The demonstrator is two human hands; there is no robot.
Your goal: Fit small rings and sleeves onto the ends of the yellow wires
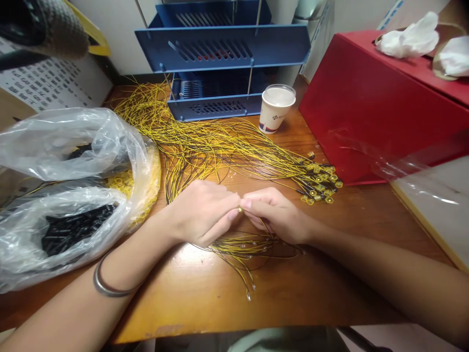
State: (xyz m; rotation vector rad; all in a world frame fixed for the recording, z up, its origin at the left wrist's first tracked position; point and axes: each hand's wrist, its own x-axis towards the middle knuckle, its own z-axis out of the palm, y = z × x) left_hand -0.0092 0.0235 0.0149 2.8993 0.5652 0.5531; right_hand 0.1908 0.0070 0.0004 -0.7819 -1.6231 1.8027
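Note:
My left hand and my right hand meet fingertip to fingertip over the wooden table. Both are closed in a pinch on a small yellow ring piece at the end of a thin yellow wire. A small bunch of yellow-and-black wires lies under my hands, partly hidden by them. A large spread of the same wires covers the table behind, and their ends with yellow rings gather at the right.
Clear plastic bags at the left hold black parts and yellow rings. A blue shelf rack and a paper cup stand at the back. A red box with tissues is at the right. A board under plastic film lies far right.

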